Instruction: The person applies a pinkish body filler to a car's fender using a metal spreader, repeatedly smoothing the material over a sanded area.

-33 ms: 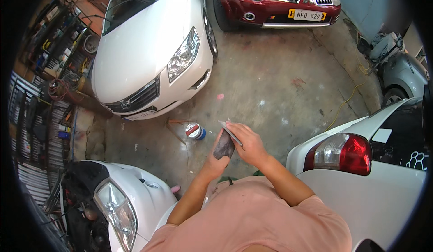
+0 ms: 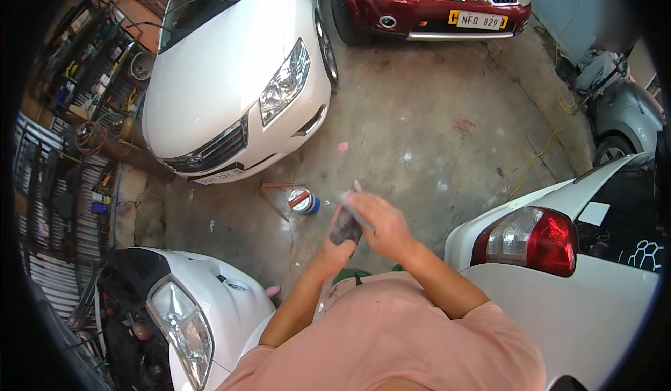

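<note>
In front of my body, my left hand point(image 2: 334, 254) is closed on a dark grey, mottled flat piece point(image 2: 345, 229), its thumb lying over the near end. Its exact kind does not show. Pressed close against that piece is my right hand point(image 2: 386, 223), smeared by motion. Between its fingers and the dark piece is a thin light grey flat piece point(image 2: 358, 211), tilted and blurred. On the floor beyond my left hand stands a blue and white can point(image 2: 313, 205) with a reddish-brown flat thing point(image 2: 300, 198) on its top.
A white car point(image 2: 217, 76) and a red car point(image 2: 433, 20) stand ahead. To my left is a white car front point(image 2: 217, 282) with its headlight. A white car rear point(image 2: 482, 279) is close on my right. Cluttered shelves point(image 2: 84, 62) line the left; a yellow cord point(image 2: 535, 160) crosses the concrete floor point(image 2: 419, 125).
My right hand and the thin light grey piece have shifted slightly against the dark piece and are now blurred. My left hand keeps its hold and has hardly moved.
</note>
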`<state>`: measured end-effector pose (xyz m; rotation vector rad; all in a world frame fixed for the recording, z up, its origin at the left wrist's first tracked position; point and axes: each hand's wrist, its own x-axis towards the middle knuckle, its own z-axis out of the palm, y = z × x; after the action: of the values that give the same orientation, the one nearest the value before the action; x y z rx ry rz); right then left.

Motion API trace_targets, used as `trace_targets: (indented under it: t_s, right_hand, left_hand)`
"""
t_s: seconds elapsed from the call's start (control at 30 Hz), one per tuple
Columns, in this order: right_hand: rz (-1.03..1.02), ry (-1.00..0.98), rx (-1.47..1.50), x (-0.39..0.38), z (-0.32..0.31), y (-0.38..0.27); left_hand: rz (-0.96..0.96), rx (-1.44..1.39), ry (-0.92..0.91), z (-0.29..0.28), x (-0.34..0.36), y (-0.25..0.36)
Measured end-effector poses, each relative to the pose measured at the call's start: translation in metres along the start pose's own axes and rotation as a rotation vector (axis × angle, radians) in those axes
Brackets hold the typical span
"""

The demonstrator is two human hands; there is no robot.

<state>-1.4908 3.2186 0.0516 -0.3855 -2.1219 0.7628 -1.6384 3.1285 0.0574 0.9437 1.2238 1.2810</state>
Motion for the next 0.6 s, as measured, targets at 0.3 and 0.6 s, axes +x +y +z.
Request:
trace_targets:
  t_s: [0.3,0.6]
  right_hand:
    - [-0.008,0.034,0.015,0.022,0.000,0.021]
    - [0.131,0.118,0.000,0.071,0.046,0.010]
  left_hand:
    - [-0.038,0.127,-0.008,-0.013,0.056,0.013]
    - [-0.069,0.098,-0.113,-0.072,0.074,0.015]
